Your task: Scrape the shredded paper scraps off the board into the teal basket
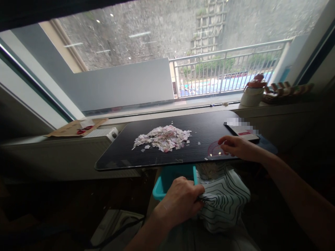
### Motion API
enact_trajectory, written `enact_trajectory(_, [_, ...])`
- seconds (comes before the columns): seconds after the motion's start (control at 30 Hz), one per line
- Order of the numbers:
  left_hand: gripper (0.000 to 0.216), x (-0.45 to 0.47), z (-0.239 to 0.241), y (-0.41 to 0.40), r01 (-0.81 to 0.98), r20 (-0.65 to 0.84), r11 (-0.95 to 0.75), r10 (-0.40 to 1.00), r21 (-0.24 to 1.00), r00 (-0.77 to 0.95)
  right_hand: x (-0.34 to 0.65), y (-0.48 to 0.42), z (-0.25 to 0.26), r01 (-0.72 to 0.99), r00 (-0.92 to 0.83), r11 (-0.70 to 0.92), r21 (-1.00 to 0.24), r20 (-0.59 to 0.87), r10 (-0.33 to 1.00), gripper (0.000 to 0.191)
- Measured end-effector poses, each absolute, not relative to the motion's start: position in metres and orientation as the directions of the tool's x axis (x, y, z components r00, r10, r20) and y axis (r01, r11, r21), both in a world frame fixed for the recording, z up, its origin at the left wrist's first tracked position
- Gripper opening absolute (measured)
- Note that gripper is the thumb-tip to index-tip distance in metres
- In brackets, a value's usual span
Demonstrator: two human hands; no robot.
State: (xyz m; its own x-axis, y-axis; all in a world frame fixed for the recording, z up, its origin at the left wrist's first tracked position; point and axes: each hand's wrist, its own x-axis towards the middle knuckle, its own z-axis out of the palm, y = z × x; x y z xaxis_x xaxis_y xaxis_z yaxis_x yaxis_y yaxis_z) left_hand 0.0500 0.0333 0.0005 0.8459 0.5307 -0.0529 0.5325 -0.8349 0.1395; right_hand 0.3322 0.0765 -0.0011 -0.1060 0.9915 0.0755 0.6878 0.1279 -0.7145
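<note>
My left hand point(183, 197) is closed on the edge of a white cloth bag with black wavy lines point(225, 197), right against the rim of a teal plastic bin point(159, 190). Paper scraps show in the bag's mouth. My right hand point(234, 146) reaches over the right side of the black tabletop point(120, 153). Its bent fingers hold the edge of a clear, pinkish, rounded plastic piece point(214, 149), which looks like a protractor. A heap of small torn paper pieces point(166, 137) lies mid-table, with a few loose scraps around it.
A dark-edged tablet or phone point(246, 134), partly blurred out, lies at the table's right. Behind stand a window sill with a white pot point(251, 97) and a basket point(285, 92). At left, a brown paper envelope point(68, 128) rests on a white radiator point(103, 134).
</note>
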Motion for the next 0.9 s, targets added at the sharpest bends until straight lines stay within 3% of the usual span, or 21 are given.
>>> enact_trajectory(0.4, [0.011,0.052,0.001,0.034,0.527,-0.048,-0.841,0.526,0.118,0.849,0.334,0.08,-0.007,0.622,-0.19,0.152,-0.768,0.041,0.981,0.026])
enact_trajectory(0.5, [0.013,0.056,0.001,0.034,0.502,-0.042,-0.858,0.501,0.109,0.864,0.338,0.093,-0.014,0.588,-0.096,0.142,-0.797,0.105,0.99,0.028])
enact_trajectory(0.67, [0.017,0.068,0.003,0.034,0.436,-0.051,-0.894,0.433,0.102,0.9,0.329,0.116,-0.018,0.763,0.084,0.121,-0.635,0.283,0.955,0.026])
enact_trajectory(0.77, [0.016,0.071,0.005,0.034,0.424,-0.057,-0.9,0.42,0.1,0.906,0.314,0.116,-0.016,0.814,0.013,0.158,-0.559,0.29,0.957,0.023])
enact_trajectory(0.9, [0.017,0.071,0.005,0.033,0.423,-0.065,-0.902,0.418,0.09,0.906,0.301,0.109,-0.013,0.744,-0.149,0.264,-0.614,0.233,0.961,0.025])
